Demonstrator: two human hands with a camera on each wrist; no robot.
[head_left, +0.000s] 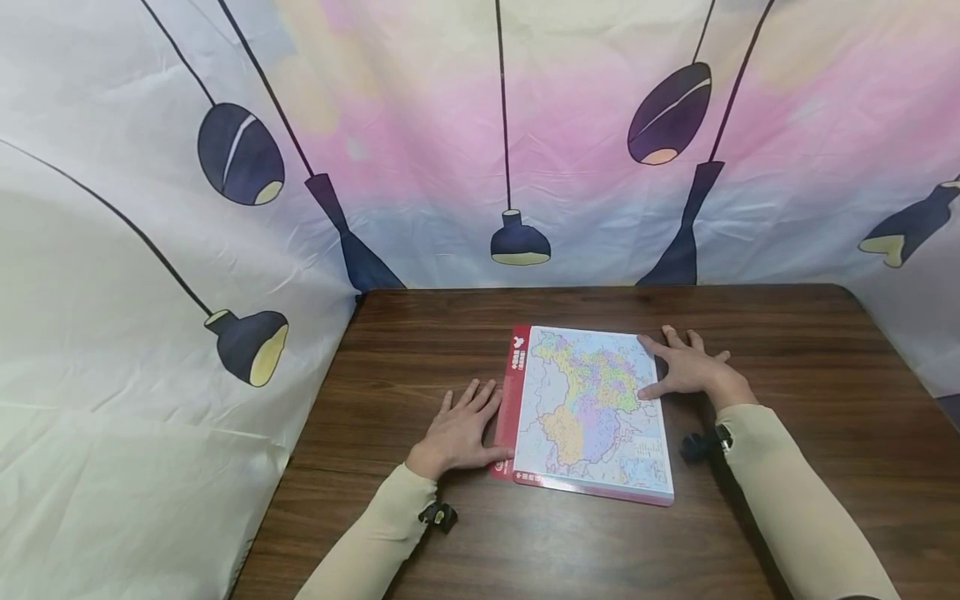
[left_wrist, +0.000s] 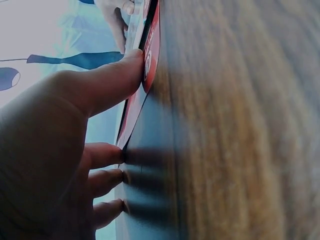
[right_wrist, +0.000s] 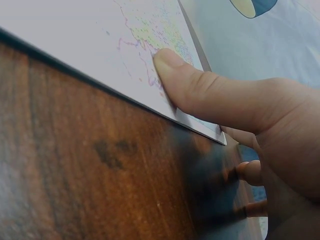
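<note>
So the map board was lying flat on the dark wooden table, roughly in the middle, with its red strip running down the left edge. Both hands were bracketing it, one on each side, which looked to me like a way of keeping it from sliding around.

The left hand rested flat on the table just left of the board, fingers straight and slightly fanned out. Its thumb was pushed up against the red edge near the near-left corner, so that side was pinned by the thumb alone.

The right hand sat at the far-right part of the board, fingers spread and relaxed. The thumb lay on top of the printed map near its right edge, pressing it down, while the other fingers rested on the wood beside it. Nothing was being pinched or lifted, the board seemed flush on the table.

Behind it all hung a cloth backdrop printed with lamps.
</note>
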